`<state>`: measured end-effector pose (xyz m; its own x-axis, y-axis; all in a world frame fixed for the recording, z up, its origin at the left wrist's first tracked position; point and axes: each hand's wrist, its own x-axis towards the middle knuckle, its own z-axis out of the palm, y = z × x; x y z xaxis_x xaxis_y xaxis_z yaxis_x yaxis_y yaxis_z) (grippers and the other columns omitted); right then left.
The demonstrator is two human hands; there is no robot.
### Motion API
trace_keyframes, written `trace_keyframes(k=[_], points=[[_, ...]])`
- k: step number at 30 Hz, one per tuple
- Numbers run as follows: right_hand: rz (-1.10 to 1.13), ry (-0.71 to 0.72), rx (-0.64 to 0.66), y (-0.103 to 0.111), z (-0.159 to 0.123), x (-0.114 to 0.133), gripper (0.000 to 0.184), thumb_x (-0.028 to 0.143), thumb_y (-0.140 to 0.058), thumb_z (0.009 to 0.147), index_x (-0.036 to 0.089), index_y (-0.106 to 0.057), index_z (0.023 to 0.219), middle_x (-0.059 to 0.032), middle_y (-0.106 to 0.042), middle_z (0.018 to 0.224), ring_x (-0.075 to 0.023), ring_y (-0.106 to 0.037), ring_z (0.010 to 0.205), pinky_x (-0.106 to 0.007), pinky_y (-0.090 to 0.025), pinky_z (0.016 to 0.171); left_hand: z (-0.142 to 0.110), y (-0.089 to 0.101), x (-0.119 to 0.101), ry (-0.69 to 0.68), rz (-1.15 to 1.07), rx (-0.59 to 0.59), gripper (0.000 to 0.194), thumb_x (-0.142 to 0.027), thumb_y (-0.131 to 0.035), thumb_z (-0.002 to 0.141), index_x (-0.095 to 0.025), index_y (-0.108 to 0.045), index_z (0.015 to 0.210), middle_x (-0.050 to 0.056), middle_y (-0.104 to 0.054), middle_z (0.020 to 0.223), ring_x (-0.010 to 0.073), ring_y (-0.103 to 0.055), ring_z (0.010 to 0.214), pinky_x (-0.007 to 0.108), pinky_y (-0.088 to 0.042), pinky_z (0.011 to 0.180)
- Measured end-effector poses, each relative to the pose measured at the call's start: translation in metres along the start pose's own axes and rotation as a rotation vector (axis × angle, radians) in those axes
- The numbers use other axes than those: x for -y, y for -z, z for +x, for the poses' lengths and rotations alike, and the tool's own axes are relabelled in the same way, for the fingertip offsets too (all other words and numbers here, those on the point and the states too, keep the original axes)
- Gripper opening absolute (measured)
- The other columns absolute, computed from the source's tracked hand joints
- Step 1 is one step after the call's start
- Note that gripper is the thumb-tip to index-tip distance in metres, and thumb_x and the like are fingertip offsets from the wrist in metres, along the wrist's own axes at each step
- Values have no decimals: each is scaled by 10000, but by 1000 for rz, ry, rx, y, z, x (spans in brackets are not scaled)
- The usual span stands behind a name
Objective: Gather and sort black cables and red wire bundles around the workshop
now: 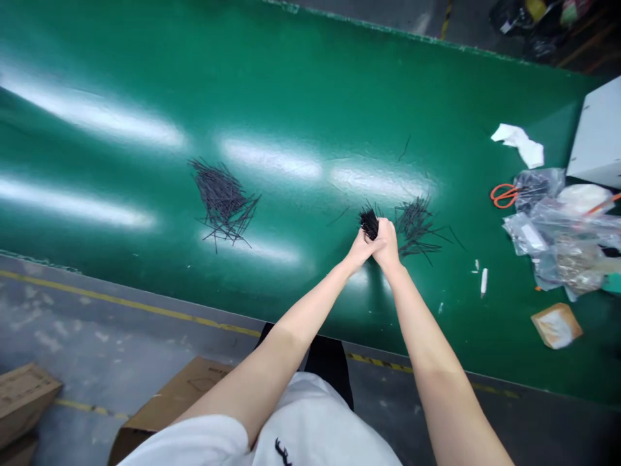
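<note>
Both hands meet over the green table [310,97], closed together round one bundle of thin black sticks [369,222] whose ends stick out upward. My left hand [361,249] grips it from the left and my right hand [388,243] from the right. Just right of the hands lies a loose scatter of the same black sticks [417,223]. A bigger pile of black sticks [224,202] lies well to the left. A few single sticks lie between the piles.
Orange-handled scissors [502,194], clear plastic bags [557,239], white crumpled paper [521,144], a grey box [599,136] and a small tan packet [556,325] crowd the table's right end. Cardboard boxes [165,404] stand on the floor at the near left.
</note>
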<state>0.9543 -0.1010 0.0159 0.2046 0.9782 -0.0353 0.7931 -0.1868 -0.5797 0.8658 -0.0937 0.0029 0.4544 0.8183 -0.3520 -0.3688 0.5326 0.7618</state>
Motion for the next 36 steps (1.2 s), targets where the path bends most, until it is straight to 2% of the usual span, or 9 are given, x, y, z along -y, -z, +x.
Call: trace_keyframes(k=[5,10,14,19,22,25,28,31,36], points=[[102,80,15,-14,8,-15,354,262,-475,843,146,-513,1176,-185,-499,1226,-286,-502,1178,-473,-454,1020,12,6,5,-30,-159,-61,733,-363,-831,686,-217,-542,1343,68,-500,1486,253,-329,1470,415,-190,1251],[-90,348,185,-7,14,-9,451,216,-503,811,39,-523,1225,-257,-487,1296,-354,-380,1366,-544,-301,1159,20,0,7,3,-419,-276,465,-280,-622,868,-159,-569,1314,75,-550,1437,234,-413,1425,424,-280,1218],[-184,464,263,2,8,-1,601,251,-503,824,56,-427,1388,-247,-385,1493,-370,-307,1439,-613,-208,1181,22,-1,3,69,-552,-382,377,-247,-555,895,-128,-624,1246,105,-553,1433,247,-455,1396,391,-335,1188],[-201,335,207,17,-12,-8,832,449,-531,870,81,-198,1538,-246,-224,1594,-394,-247,1470,-653,-174,1168,24,11,-11,38,-592,-321,280,-224,-545,879,-133,-705,1090,115,-558,1432,238,-408,1428,295,-345,1164],[-183,213,106,24,-34,-11,909,518,-566,862,117,-140,1557,-232,-197,1607,-371,-217,1487,-636,-195,1169,18,24,-22,40,-528,-306,297,-246,-482,908,-109,-699,1059,96,-585,1403,224,-405,1430,348,-320,1189],[-186,120,60,17,-50,-9,932,509,-610,848,100,-152,1549,-239,-229,1593,-357,-234,1481,-610,-233,1167,14,37,-29,47,-477,-222,333,-267,-418,940,-142,-685,1095,37,-609,1375,203,-380,1446,395,-284,1212],[-205,80,56,2,-54,-4,824,410,-626,858,90,-250,1518,-224,-331,1552,-339,-287,1458,-595,-203,1187,12,46,-31,6,-457,-161,369,-263,-349,963,-178,-694,1062,14,-607,1380,185,-369,1452,376,-279,1217],[-202,78,36,-6,-56,0,615,286,-564,884,128,-390,1451,-178,-447,1489,-306,-357,1420,-580,-178,1203,11,51,-34,-45,-403,-192,373,-273,-328,975,-189,-687,1035,9,-588,1399,171,-385,1443,360,-295,1209],[-118,0,-72,5,-76,-4,553,236,-505,871,136,-446,1412,-188,-409,1511,-327,-365,1412,-622,-243,1164,14,63,-38,-96,-324,-273,321,-353,-399,968,-178,-666,995,39,-608,1351,179,-464,1387,376,-397,1141]])
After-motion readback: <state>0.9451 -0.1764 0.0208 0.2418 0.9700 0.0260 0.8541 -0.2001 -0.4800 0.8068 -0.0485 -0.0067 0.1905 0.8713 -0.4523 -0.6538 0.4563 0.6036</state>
